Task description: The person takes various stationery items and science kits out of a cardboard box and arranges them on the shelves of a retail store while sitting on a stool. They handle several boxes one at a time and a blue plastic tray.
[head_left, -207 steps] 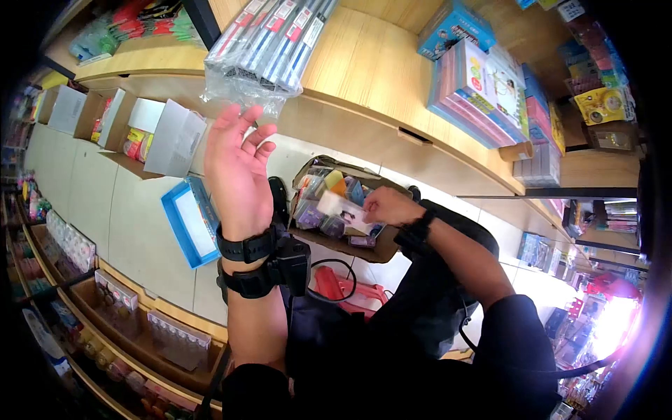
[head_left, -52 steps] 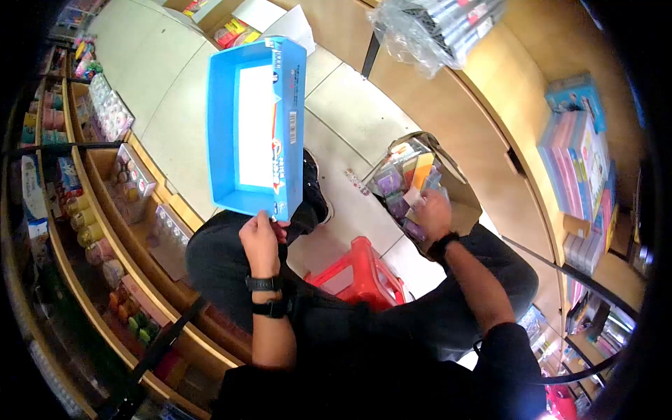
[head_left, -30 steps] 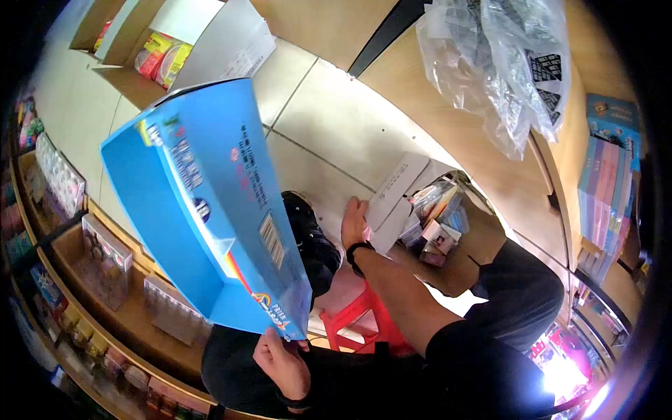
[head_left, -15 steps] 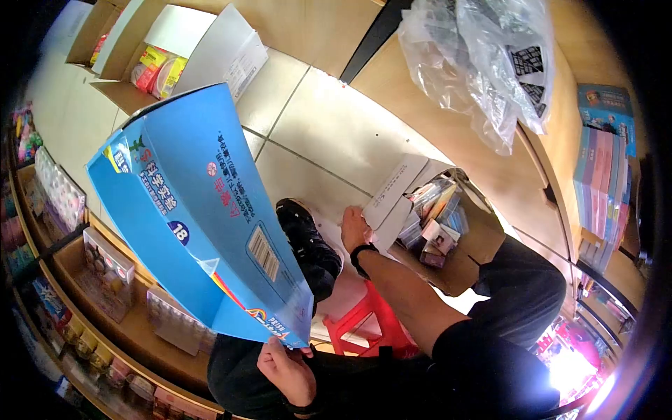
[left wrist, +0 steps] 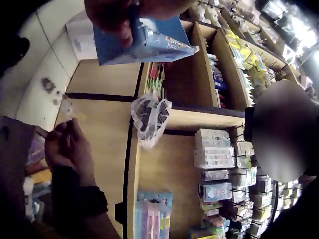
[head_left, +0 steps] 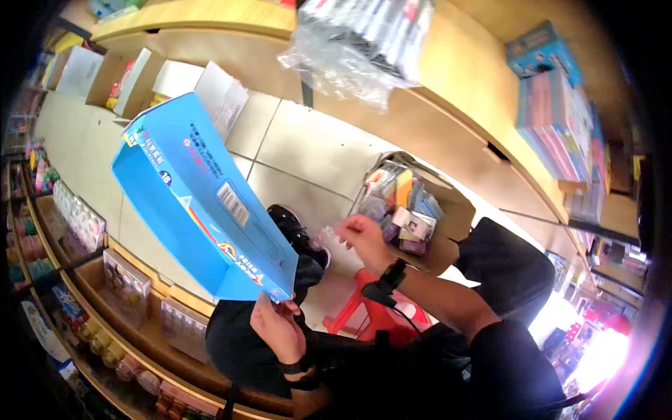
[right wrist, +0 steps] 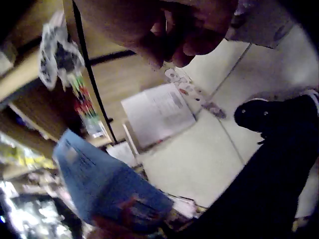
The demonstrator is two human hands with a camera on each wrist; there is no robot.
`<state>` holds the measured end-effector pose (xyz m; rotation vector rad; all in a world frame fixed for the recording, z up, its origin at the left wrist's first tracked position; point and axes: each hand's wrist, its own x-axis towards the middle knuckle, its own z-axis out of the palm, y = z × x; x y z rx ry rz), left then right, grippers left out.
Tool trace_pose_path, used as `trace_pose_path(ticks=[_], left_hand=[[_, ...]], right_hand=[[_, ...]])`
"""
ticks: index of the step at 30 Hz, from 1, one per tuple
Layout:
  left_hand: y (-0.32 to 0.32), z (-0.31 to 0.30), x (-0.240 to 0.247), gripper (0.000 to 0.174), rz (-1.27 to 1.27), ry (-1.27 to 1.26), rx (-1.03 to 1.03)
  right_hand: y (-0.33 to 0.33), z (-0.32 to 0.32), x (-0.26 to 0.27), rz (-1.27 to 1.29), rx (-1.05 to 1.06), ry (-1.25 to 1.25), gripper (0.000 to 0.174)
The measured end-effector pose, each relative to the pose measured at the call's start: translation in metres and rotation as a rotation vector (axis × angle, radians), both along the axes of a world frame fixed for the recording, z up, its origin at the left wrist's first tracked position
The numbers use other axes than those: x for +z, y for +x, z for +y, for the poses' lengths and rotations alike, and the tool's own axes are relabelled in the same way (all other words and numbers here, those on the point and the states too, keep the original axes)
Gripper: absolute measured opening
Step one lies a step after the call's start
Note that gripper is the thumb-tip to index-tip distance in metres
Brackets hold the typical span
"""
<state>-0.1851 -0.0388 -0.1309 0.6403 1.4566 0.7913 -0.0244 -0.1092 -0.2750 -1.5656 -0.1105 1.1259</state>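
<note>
My left hand (head_left: pixel 278 330) pinches the lower corner of a blue open box (head_left: pixel 231 203), which is tilted with its hollow side facing left. In the left wrist view that hand (left wrist: pixel 132 17) is at the top, over the box (left wrist: pixel 119 47). My right hand (head_left: pixel 367 241) pinches a small clear patterned strip (head_left: pixel 325 238) above the floor, left of a brown carton (head_left: pixel 448 203) of small packets (head_left: pixel 416 224). The right wrist view shows the strip (right wrist: pixel 187 89) hanging below the curled fingers of that hand (right wrist: pixel 174 30).
A red stool (head_left: pixel 378 315) stands between the legs. Open cartons (head_left: pixel 224 105) line the far cabinet, with a plastic-wrapped bundle (head_left: pixel 357 49) on the shelf above. Stacked boxes (head_left: pixel 553 126) sit at the right. Shelves of small goods (head_left: pixel 126 287) run along the left.
My right hand has come away from the carton's pale flap and now holds up the strip. The flap no longer stands out beside the carton. My left hand still holds the blue box.
</note>
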Motion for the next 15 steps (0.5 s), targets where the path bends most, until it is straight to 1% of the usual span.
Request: trace_pose_path(ticks=[1, 2, 5, 6, 8, 12, 15], left_hand=[[0.002, -0.003, 0.001, 0.032, -0.027, 0.012, -0.007], [0.002, -0.007, 0.002, 0.032, -0.047, 0.017, -0.026], [0.007, -0.019, 0.005, 0.034, -0.120, 0.055, -0.093], [0.009, -0.023, 0.006, 0.032, -0.155, 0.046, -0.088], [0.008, -0.029, 0.004, 0.031, -0.197, 0.040, -0.103], [0.010, -0.035, 0.009, 0.033, -0.236, 0.026, -0.083], [0.010, -0.037, 0.007, 0.033, -0.235, 0.059, -0.056]], right_hand=[[0.014, -0.006, 0.020, 0.136, -0.096, 0.077, 0.010], [0.025, -0.013, 0.038, 0.229, -0.170, 0.092, 0.005], [0.042, -0.039, 0.077, 0.357, -0.306, 0.288, 0.004], [0.044, -0.048, 0.083, 0.342, -0.314, 0.296, 0.004], [0.047, -0.060, 0.096, 0.428, -0.436, 0.366, 0.005], [0.048, -0.076, 0.101, 0.451, -0.466, 0.407, 0.006], [0.042, -0.076, 0.091, 0.418, -0.463, 0.359, 0.006]])
